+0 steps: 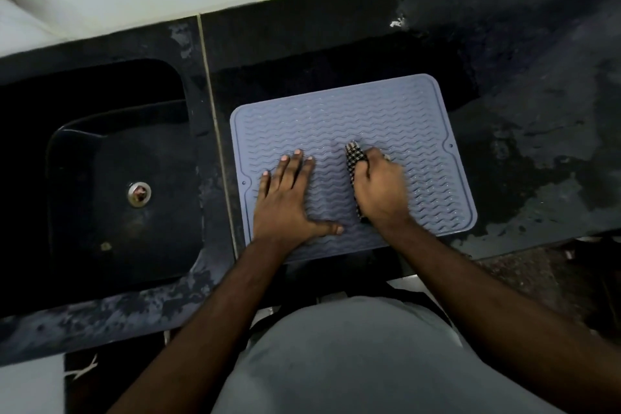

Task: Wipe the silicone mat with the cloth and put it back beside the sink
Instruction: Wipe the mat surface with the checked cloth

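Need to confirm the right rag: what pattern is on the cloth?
Black-and-white check, seen in the head view on the cloth bunched in the right hand.

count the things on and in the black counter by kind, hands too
Grey-blue ribbed silicone mat: 1
Black-and-white checked cloth: 1
Black sunken sink: 1
Round metal drain: 1
Bare hands: 2, left hand, right hand
Total: 6

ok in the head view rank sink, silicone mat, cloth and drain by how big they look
1. sink and silicone mat: look about alike, and the sink is cut off at the left edge, so unranked
2. cloth, mostly hidden in the right hand
3. drain
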### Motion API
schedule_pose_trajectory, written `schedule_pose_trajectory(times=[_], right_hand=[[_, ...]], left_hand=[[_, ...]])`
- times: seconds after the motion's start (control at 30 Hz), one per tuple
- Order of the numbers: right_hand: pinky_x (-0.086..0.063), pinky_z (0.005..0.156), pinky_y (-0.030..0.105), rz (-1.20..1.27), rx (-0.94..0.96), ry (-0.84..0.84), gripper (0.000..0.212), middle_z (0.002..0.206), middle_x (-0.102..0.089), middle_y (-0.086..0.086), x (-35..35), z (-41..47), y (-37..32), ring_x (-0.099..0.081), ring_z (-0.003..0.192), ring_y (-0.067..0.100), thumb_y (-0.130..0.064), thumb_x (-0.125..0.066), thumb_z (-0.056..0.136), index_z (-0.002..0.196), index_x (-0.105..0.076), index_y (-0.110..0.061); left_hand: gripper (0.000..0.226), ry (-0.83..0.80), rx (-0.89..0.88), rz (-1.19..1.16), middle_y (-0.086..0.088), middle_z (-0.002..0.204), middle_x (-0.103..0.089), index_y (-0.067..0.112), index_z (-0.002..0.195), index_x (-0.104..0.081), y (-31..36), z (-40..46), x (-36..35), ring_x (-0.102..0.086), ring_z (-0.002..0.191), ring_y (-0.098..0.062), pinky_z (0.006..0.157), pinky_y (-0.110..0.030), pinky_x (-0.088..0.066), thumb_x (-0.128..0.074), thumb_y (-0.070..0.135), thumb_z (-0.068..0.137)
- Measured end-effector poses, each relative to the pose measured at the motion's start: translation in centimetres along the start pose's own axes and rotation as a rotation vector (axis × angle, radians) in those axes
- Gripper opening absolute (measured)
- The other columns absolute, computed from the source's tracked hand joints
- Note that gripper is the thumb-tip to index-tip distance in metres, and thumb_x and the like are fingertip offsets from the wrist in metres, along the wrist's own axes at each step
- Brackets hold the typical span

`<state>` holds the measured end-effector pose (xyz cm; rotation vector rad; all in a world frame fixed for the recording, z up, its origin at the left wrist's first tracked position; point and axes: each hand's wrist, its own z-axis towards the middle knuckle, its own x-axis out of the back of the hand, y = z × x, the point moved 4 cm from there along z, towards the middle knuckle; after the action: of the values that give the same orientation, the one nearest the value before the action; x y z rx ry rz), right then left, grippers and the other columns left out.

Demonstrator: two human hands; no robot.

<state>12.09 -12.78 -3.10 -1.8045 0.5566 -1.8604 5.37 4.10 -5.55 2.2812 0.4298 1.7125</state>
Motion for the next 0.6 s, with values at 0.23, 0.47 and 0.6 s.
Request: schedule_pose_trajectory(times=[0.23,0.47,0.6], right_hand=[[-0.051,0.071,0.044,0.012,0.061,-0.097,0.045,0.087,-0.069,0.026,-2.7,-1.1,-3.8,-0.066,0.078,0.040,-0.028,-0.032,0.089,0.099,-0.063,0.003],[-0.041,0.077,0.036,0.180,0.025,-0.105,0.037,0.089,-0.070,0.026,-2.8,-0.8,-3.3,-0.065,0.079,0.035,-0.015,-0.037,0.090,0.098,-0.066,0.006],[-0.039,0.072,0.026,0.253,-0.016,-0.131,0.035,0.094,-0.071,0.023,-2.5,-1.0,-2.9,-0.062,0.080,0.028,-0.011,-0.039,0.093,0.105,-0.067,0.005]], left_hand=[[0.136,-0.005,0.006,0.023,0.006,0.169,0.003,0.024,0.161,-0.008,0.2,0.1,0.0,0.007,0.155,-0.015,0.125,-0.048,0.004,-0.049,0.092,0.051],[0.136,-0.032,-0.026,0.025,0.004,0.169,0.005,0.022,0.162,-0.002,-0.2,-0.5,0.6,0.007,0.155,-0.016,0.125,-0.048,0.001,-0.056,0.092,0.058],[0.142,0.027,0.010,0.058,0.003,0.169,0.000,0.023,0.162,-0.003,-2.9,-2.7,2.2,0.004,0.155,-0.015,0.126,-0.046,0.000,-0.057,0.097,0.053]])
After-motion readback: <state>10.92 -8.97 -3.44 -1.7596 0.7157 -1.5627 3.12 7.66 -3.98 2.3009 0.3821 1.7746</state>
